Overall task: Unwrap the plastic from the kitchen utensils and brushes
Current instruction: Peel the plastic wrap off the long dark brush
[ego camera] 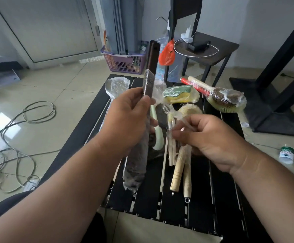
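left hand [128, 118] grips the dark utensil [149, 71] mid-shaft, held upright over the worktop [226, 199], likely to keep the wrap taut; right hand [211, 135] pinches the loose plastic strip [162, 102] and draws it sideways to peel it. lower end looks wrapped still. wrapped sponge [179, 93] and brush [225, 100] wait further back, bare wooden handles [177, 171] near

Two bare hands [130, 118], one long dark wooden utensil in plastic wrap [147, 95], one green-yellow wrapped sponge [179, 93], one purple plastic basket [125, 62], one orange plastic bag [167, 53]
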